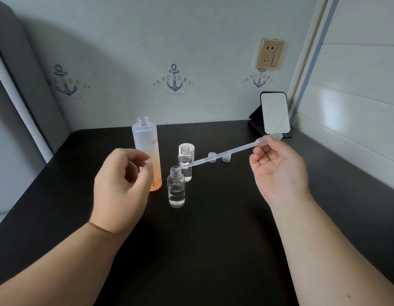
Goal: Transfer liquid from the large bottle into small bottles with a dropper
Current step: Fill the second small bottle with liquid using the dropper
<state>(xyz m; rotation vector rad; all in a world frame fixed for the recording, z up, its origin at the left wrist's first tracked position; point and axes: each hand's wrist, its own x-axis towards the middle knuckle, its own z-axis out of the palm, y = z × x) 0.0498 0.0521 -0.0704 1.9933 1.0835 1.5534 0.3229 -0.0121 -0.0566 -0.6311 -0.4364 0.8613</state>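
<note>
— Dropper point(231, 151) pinched at the bulb by right hand point(277, 171), tip just at the mouth of the front small bottle point(176, 187). Left hand point(123, 184) loosely curled, holding nothing, in front of the large bottle point(147, 151).

— How to do it well?

— Probably best to tip the dropper more upright, put the tip inside the neck, then squeeze slowly. Steady the bottle with the free hand.

— Room to move?

— Plenty of bare worktop point(213, 250) in front. Second small bottle point(185, 162) close behind, two caps point(212, 156) under the stem. Mirror point(275, 112) well apart.
</note>
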